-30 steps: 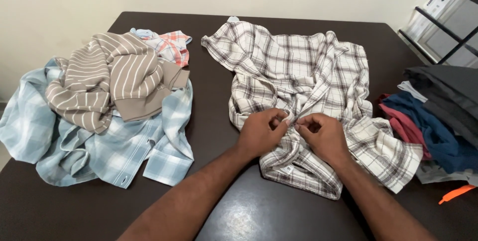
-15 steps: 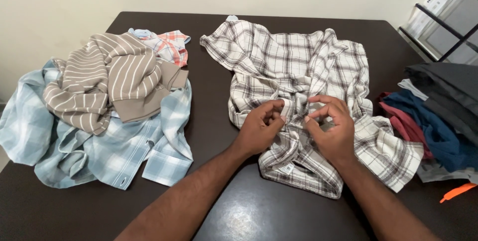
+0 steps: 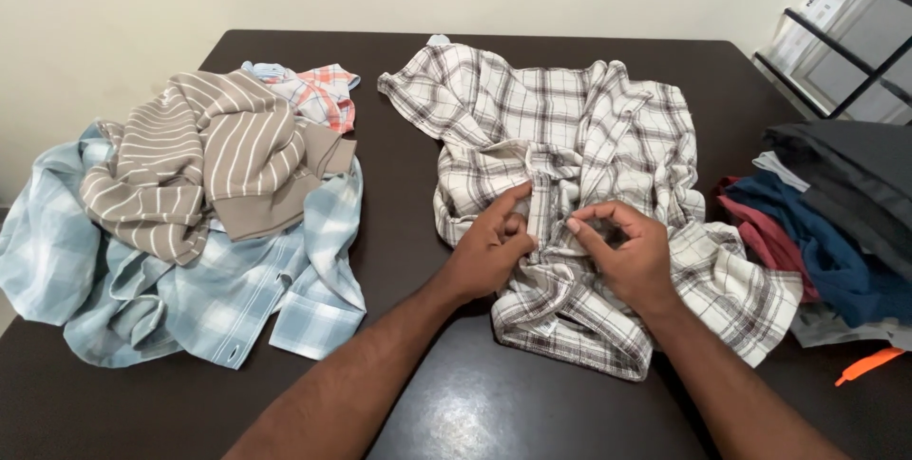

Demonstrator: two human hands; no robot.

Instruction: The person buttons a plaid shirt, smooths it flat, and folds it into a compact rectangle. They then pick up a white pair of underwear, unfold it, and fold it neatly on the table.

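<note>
Your two forearms come in from the near edge of the dark surface [image 3: 475, 403] and meet on the plaid shirt [image 3: 579, 137], which lies crumpled and spread open right under both hands. Your left hand [image 3: 489, 246] has its grip closed, thumb and fingertips pinching the shirt's front strip at mid-chest. Just beside it, your right hand [image 3: 627, 251] has its grip nearly closed too, thumb and forefinger curled onto the cloth on the other side of that strip; whether it truly holds a fold or only presses it, you cannot tell. The shirt's hem lies bunched nearer to you than your hands, its collar and sleeves beyond them. Well out from your left grip sits a heap: a light blue checked shirt [image 3: 190, 298] underneath, a brown striped top [image 3: 209, 156] on it, an orange checked cloth [image 3: 318, 94] at the far side. Out from your right grip lies a stack of folded clothes [image 3: 836, 222], with an orange object [image 3: 869, 365] at its near foot
</note>
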